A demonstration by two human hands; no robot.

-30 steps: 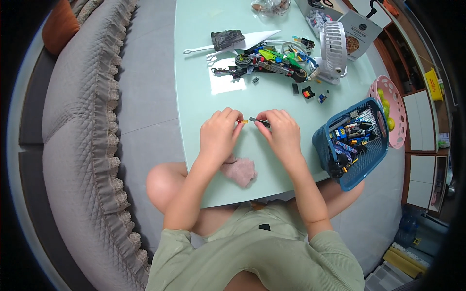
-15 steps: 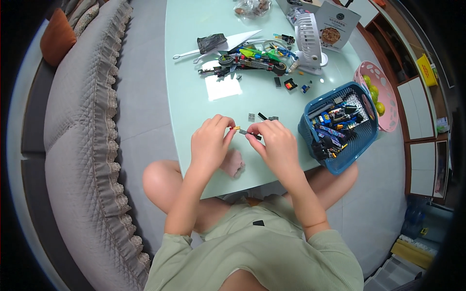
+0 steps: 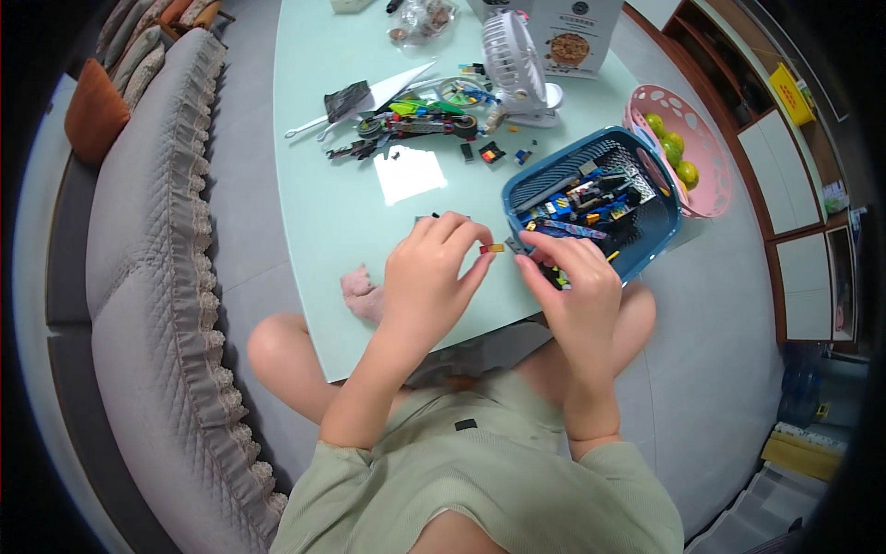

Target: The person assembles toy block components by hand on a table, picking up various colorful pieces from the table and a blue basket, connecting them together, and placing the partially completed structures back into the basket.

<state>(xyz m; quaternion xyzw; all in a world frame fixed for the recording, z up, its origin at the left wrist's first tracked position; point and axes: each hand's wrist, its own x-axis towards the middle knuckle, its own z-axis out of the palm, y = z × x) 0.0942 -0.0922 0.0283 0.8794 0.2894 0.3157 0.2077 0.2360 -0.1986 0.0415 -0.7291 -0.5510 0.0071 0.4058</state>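
Here, a tiny orange-yellow building piece (image 3: 492, 247) is pinched between the thumb and forefinger of the left hand (image 3: 426, 282), held just above the pale green table (image 3: 332, 203) near its front edge. The left hand's other fingers curl loosely inward, so the hand is mostly closed around that one small part. Just beside it, the right hand (image 3: 574, 288) grips a small dark grey piece (image 3: 517, 246) with its fingertips, the end of it almost meeting the orange piece; the remaining fingers fold down over a few more dark and yellow bits under the palm, though what exactly lies there is too hidden to tell. The right hand sits against the near corner of a blue plastic basket (image 3: 646, 235), which is filled with mixed coloured bricks. Behind the left hand, a couple of small dark pieces (image 3: 426, 218) lie on the table. Farther back stands a partly built toy vehicle (image 3: 415, 120) in green, black and grey, with loose parts scattered near it. A white desk fan (image 3: 513, 57) stands behind that, next to a white box (image 3: 568, 23). To the right of the basket is a pink perforated bowl (image 3: 711, 180) holding green fruit (image 3: 672, 148). A pink soft thing (image 3: 360, 291) shows below the table edge by the person's knee, and a grey quilted sofa (image 3: 148, 277) runs along the left.
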